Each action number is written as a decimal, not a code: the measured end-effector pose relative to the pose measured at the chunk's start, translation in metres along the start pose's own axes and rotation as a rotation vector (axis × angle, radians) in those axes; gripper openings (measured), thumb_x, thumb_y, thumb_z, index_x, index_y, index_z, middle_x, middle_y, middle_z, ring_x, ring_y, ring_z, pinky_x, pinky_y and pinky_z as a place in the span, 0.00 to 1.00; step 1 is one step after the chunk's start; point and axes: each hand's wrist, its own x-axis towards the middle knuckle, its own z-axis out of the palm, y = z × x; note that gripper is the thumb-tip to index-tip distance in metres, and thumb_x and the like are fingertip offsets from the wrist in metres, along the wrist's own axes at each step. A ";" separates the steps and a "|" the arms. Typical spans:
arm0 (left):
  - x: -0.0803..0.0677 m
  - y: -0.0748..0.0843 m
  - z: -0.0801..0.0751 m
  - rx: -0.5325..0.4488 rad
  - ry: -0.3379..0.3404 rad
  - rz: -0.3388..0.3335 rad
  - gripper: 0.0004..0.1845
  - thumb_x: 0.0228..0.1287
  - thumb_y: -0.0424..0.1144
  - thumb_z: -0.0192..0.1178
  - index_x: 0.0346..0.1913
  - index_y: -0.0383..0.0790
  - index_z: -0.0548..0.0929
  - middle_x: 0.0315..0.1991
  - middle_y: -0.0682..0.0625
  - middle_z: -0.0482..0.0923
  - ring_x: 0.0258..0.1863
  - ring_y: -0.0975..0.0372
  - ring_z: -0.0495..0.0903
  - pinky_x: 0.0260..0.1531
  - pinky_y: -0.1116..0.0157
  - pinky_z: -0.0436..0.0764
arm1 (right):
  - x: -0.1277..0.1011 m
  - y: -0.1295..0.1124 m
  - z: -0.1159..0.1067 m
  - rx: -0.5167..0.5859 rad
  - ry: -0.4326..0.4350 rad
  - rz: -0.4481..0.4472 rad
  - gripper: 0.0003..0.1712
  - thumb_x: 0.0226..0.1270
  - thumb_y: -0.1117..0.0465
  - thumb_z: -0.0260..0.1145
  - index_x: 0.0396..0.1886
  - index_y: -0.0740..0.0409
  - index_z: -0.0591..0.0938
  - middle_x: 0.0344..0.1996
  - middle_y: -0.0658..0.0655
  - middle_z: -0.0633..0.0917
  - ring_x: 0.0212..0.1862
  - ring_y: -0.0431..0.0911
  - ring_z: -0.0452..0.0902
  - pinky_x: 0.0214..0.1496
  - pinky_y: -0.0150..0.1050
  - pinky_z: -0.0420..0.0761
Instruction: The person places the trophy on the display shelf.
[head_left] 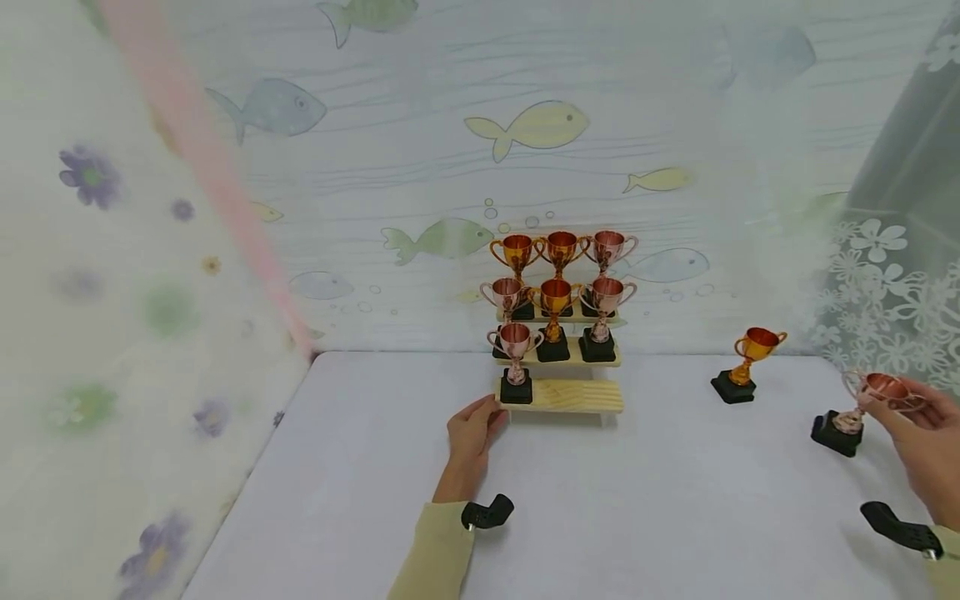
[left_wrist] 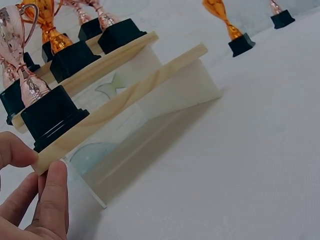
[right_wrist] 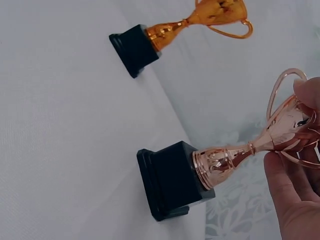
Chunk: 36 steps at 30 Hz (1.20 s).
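My left hand pinches the left end of the lowest board on a stepped wooden stand, thumb on top and fingers underneath in the left wrist view. A rose-gold trophy with a black base stands on that board's left end. At far right, my right hand grips another rose-gold trophy by its cup; it leans, and I cannot tell whether its black base touches the table. Between stand and right hand, nearer the right hand, a gold trophy stands on the table.
The stand's upper two steps hold rows of gold and rose-gold trophies, including a middle gold one. A white cloth covers the table. Behind hangs a fish-patterned curtain, with white floral lace at right.
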 end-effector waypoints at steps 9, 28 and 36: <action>-0.001 0.000 -0.001 0.008 -0.004 0.001 0.20 0.66 0.26 0.61 0.59 0.21 0.79 0.49 0.37 0.81 0.40 0.60 0.83 0.48 0.66 0.88 | -0.012 -0.006 0.005 0.045 0.102 -0.022 0.33 0.68 0.64 0.69 0.71 0.40 0.74 0.38 0.25 0.72 0.43 0.22 0.66 0.71 0.21 0.65; 0.001 0.001 0.001 -0.022 0.004 0.001 0.20 0.65 0.25 0.61 0.59 0.21 0.79 0.46 0.39 0.81 0.38 0.61 0.83 0.45 0.66 0.88 | -0.074 -0.025 0.034 0.011 -0.186 -0.242 0.27 0.63 0.65 0.74 0.59 0.41 0.80 0.37 0.27 0.77 0.41 0.25 0.72 0.38 0.09 0.71; 0.002 0.000 0.001 -0.039 -0.015 0.003 0.20 0.65 0.24 0.61 0.59 0.19 0.78 0.44 0.38 0.81 0.37 0.61 0.83 0.45 0.67 0.88 | -0.098 -0.027 0.057 -0.011 -0.313 -0.374 0.27 0.62 0.64 0.76 0.60 0.49 0.80 0.38 0.27 0.80 0.42 0.26 0.75 0.42 0.10 0.74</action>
